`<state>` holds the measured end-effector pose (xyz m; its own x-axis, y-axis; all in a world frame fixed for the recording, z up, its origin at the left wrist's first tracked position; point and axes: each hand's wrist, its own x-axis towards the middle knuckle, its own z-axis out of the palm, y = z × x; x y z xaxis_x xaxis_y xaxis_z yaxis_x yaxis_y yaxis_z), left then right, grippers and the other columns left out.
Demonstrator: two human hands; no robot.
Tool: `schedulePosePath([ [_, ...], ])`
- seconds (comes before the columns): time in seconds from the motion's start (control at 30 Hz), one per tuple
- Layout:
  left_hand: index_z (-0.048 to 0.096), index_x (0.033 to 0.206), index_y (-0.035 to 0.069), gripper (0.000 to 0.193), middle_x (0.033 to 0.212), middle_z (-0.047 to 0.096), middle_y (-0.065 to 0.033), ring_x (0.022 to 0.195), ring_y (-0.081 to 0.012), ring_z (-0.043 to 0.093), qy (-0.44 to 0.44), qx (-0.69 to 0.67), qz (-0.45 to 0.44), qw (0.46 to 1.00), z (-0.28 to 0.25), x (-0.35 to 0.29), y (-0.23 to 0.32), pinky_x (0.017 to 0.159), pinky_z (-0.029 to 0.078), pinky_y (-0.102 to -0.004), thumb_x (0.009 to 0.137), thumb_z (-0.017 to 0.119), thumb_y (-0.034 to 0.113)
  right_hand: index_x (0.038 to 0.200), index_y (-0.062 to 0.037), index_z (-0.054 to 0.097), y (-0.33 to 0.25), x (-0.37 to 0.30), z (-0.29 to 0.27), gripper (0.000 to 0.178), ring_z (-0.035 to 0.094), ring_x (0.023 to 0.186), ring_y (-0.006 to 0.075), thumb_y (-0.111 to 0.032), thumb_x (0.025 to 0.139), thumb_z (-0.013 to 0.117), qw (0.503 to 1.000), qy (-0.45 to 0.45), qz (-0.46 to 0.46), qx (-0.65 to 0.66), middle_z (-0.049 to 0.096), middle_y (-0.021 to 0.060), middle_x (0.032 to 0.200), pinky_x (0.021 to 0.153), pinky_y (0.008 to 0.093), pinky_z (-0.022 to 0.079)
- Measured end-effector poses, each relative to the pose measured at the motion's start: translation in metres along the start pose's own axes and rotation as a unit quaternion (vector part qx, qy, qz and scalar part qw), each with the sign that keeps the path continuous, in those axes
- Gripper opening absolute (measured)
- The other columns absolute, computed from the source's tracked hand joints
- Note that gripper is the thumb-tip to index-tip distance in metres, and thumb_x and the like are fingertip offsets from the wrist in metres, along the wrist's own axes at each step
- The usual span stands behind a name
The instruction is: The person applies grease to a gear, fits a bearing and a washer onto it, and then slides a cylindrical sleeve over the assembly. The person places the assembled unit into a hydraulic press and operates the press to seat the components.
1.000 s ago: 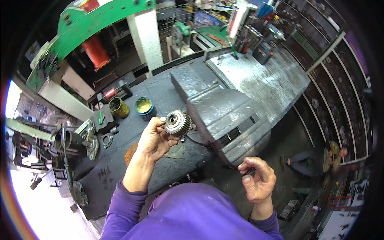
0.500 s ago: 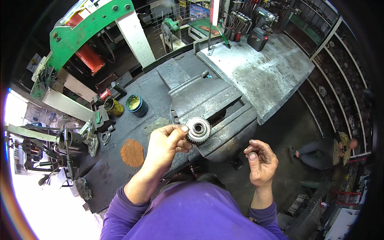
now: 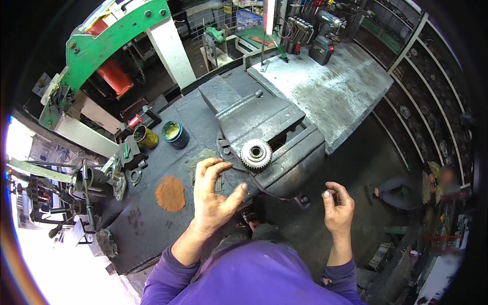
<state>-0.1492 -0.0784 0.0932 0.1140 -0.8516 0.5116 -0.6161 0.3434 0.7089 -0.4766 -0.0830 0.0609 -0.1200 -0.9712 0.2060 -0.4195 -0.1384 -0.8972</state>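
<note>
- where's the gear (image 3: 255, 154)?
- on the vise (image 3: 262, 119), by its left edge.
- left hand (image 3: 212, 206)?
- spread wide, bare, left of the vise, a gap from the gear.
- right hand (image 3: 339, 212)?
- narrowly curled past the vise's right edge; can't tell if holding.

Two bare hands (image 3: 211, 204) (image 3: 339, 209), one toothed gear (image 3: 247, 153) and one vise (image 3: 254, 123) — plus two open tins (image 3: 148, 138) (image 3: 179, 141), one round orange piece (image 3: 170, 193), one cordless power tool (image 3: 322, 50) — and one other person (image 3: 432, 179).

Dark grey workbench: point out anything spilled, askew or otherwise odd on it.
Dark smudges blotch the bench below-left of the flat, round, orange-brown pad, standing out from the plainer surface around; possibly grease.
</note>
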Motion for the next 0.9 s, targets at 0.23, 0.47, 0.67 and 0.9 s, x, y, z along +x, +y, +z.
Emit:
schedulePosePath([
  [0.23,0.067,0.126,0.003,0.054,0.13,0.061,-0.018,0.123,-0.034,0.06,0.046,-0.008,0.005,0.999,0.035,0.025,0.006,0.109,0.047,-0.0432,0.08,0.09,0.017,0.116,0.0025,0.073,-0.005,-0.021,0.001,0.024,0.062,0.072,0.0119,-0.011,0.097,0.077,0.992,-0.046,-0.044,-0.109,0.07,0.007,0.086,0.066,0.0272,0.051],
  [0.47,0.067,0.123,0.004,0.046,0.123,0.065,-0.0125,0.122,-0.0285,0.06,0.069,-0.014,-0.081,0.994,0.05,0.025,0.021,0.109,0.046,-0.0396,0.081,0.084,0.009,0.115,0.0026,0.074,0.037,0.017,-0.015,0.021,0.063,0.073,0.0126,-0.01,0.097,0.075,0.995,-0.064,-0.026,-0.076,0.073,0.0089,0.091,0.065,0.028,0.052],
  [0.67,0.066,0.127,0.003,0.047,0.137,0.062,-0.0172,0.136,-0.0316,0.055,0.125,-0.123,-0.177,0.968,0.072,0.021,0.029,0.12,0.039,-0.0439,0.081,0.076,0.005,0.116,0.0027,0.073,0.085,0.09,-0.048,0.024,0.062,0.074,0.0131,-0.013,0.099,0.074,0.991,-0.109,-0.049,-0.06,0.071,0.0088,0.09,0.067,0.0284,0.052],
  [0.9,0.064,0.13,0.004,0.052,0.14,0.064,-0.0179,0.141,-0.0306,0.054,0.211,-0.172,-0.18,0.945,0.1,0.017,0.028,0.127,0.03,-0.0484,0.085,0.085,0.016,0.117,0.005,0.072,0.117,0.143,-0.06,0.027,0.063,0.075,0.0153,-0.017,0.101,0.073,0.976,-0.194,-0.068,-0.076,0.071,0.01,0.091,0.07,0.0303,0.054],
])
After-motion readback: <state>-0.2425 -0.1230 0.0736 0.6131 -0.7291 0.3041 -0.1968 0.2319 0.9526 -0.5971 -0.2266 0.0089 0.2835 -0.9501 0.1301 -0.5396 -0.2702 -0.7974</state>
